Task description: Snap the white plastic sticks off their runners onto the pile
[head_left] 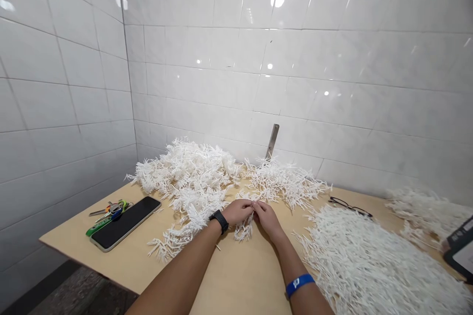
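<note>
White tiled walls (221, 49) back a wooden tabletop (236, 280), its near edge out of frame at six o'clock. Meeting at the fingertips, the left hand (238, 210) and right hand (267, 219) pinch a small bunch of white strands (244, 230); bent fingers hide its top, so which strands each grips is unclear. Clockwise around them: a tangled heap (195, 172) at eleven; a looser heap (286, 183) at one, covering the foot of a metal strip (272, 141); black-framed glasses (349, 205) at three, with a dark object (460, 251) farther out, cut off, its lettering illegible; a dense pile (384, 261) at four, also cropped. At nine lies a phone (125, 222), overlapping keys (114, 208) beyond, hard to count.
</note>
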Motion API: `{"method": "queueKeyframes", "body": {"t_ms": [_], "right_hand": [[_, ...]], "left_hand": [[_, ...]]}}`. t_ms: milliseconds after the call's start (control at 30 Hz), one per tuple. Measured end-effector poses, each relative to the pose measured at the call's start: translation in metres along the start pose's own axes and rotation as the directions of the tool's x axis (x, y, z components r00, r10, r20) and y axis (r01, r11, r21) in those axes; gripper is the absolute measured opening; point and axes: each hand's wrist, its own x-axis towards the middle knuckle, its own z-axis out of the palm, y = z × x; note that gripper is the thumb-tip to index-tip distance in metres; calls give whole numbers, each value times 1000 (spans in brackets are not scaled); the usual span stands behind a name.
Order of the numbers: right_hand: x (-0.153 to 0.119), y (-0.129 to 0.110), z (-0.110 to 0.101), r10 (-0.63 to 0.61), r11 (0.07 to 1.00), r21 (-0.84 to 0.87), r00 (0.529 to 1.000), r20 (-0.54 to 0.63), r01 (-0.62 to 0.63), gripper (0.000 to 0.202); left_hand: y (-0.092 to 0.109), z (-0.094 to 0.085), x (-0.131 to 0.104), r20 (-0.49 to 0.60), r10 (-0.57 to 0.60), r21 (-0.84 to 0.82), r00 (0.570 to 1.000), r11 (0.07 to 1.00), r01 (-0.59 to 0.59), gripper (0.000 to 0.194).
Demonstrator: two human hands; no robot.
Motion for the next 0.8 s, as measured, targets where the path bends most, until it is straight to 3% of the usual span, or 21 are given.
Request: {"method": "queueKeyframes", "body": {"t_ms": [200, 367, 500, 600, 700, 767, 800], "right_hand": [[-4, -6, 1, 41, 988, 148, 999, 27, -45, 39], [-5, -10, 0, 86, 969, 229, 996, 16, -87, 37], [-5, -12, -1, 125, 943, 318, 990, -68, -97, 28], [-4, -13, 1, 148, 937, 338, 974, -174, -82, 22], [-2, -16, -5, 156, 946, 322, 914, -374, -30, 18], [-2, -21, -20, 154, 952, 306, 831, -534, 20, 21], [-4, -24, -31, 149, 957, 285, 763, -629, 48, 26]], "left_hand": [[-5, -4, 5, 8, -10, -120, 1000, 993, 11, 17], [-4, -8, 3, 51, -36, -140, 998, 989, 43, 20], [5, -11, -1, 86, -30, -260, 996, 964, 52, 27], [9, -8, -2, 28, -108, -267, 994, 957, 112, 27], [9, -2, 0, -76, -224, -200, 972, 958, 205, 24], [8, 0, 2, -105, -231, -180, 967, 961, 210, 22], [7, 1, 2, -106, -220, -176, 970, 964, 200, 22]]}}
